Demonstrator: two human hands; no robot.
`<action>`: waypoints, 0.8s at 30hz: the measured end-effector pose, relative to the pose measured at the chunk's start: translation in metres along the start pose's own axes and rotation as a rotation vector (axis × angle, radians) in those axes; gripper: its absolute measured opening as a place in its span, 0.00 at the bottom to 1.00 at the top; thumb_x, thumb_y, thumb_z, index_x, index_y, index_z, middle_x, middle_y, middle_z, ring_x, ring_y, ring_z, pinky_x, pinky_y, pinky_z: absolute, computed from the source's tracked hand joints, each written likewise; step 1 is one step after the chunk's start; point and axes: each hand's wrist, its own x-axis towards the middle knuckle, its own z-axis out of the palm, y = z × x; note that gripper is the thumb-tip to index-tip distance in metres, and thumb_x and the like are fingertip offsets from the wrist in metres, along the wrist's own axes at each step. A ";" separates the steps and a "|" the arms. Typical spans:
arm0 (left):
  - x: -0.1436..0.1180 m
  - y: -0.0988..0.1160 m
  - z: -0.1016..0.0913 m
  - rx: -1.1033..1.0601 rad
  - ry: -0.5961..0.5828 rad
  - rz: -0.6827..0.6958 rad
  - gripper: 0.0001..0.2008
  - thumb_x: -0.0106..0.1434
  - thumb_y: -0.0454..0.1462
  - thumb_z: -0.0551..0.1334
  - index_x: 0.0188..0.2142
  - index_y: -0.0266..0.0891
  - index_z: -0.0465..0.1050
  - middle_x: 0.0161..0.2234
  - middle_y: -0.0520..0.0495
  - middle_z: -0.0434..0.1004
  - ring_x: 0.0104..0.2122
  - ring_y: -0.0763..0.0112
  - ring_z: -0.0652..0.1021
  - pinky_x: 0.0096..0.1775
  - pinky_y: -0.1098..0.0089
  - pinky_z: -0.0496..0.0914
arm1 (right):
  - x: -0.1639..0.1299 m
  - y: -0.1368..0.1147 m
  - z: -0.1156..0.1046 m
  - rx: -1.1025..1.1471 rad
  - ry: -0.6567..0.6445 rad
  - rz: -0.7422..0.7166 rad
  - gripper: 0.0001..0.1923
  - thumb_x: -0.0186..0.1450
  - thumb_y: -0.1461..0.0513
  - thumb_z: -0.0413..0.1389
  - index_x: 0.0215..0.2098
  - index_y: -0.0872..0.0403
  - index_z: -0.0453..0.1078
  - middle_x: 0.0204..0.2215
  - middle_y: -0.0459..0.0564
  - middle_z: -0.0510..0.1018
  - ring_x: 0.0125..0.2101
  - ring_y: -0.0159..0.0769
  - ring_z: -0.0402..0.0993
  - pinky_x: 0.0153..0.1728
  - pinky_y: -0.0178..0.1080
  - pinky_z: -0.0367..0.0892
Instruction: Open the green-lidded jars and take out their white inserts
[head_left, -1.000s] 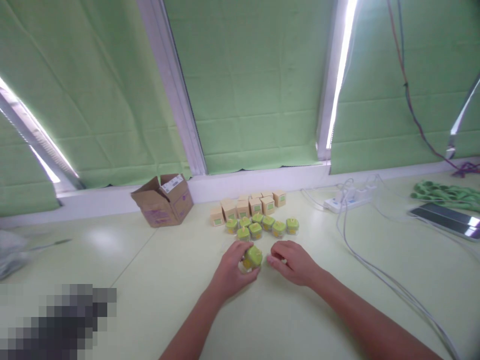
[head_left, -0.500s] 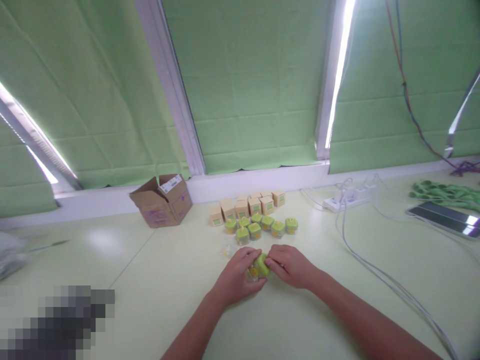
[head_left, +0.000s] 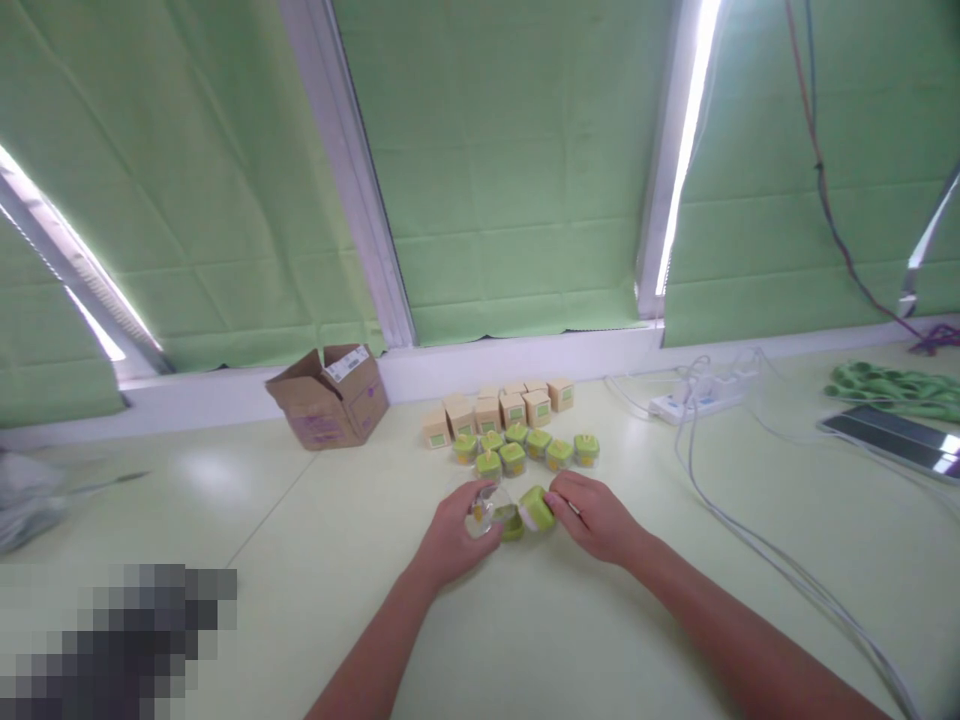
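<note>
Holding clear cup point(head_left: 491, 507), squarish piece point(head_left: 536, 508)

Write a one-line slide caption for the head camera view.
Left hand holds a clear container, right hand a green top, before clustered green-topped containers and small cardboard boxes.

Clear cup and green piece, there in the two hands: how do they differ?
The clear cup is see-through, while the green piece is opaque.
The clear cup shows a small yellow patch; the green piece shows a pale edge.
The clear cup sits between the left hand's thumb and fingers; the green piece is pinched at the right hand's fingertips.
Both are small enough for one hand.
</note>
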 end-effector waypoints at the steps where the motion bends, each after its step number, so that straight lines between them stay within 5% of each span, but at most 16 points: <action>1: 0.000 -0.002 0.000 -0.012 0.006 -0.019 0.24 0.54 0.37 0.62 0.51 0.40 0.65 0.49 0.44 0.71 0.47 0.64 0.72 0.52 0.61 0.66 | 0.000 0.000 0.000 0.002 0.002 0.001 0.16 0.70 0.58 0.40 0.28 0.55 0.59 0.26 0.48 0.66 0.30 0.31 0.63 0.35 0.35 0.58; 12: 0.005 -0.020 0.002 -0.205 0.084 -0.204 0.22 0.56 0.37 0.61 0.51 0.42 0.64 0.48 0.49 0.72 0.47 0.69 0.73 0.53 0.65 0.65 | -0.001 0.001 -0.001 -0.003 -0.004 0.014 0.17 0.70 0.58 0.40 0.27 0.55 0.60 0.27 0.49 0.67 0.30 0.32 0.63 0.34 0.35 0.59; 24: 0.009 -0.055 0.008 -0.227 0.119 -0.312 0.24 0.58 0.43 0.60 0.52 0.37 0.63 0.49 0.43 0.72 0.48 0.66 0.73 0.51 0.64 0.66 | -0.001 0.002 -0.001 -0.014 -0.011 0.013 0.17 0.71 0.57 0.39 0.27 0.55 0.59 0.26 0.49 0.67 0.30 0.32 0.63 0.35 0.35 0.59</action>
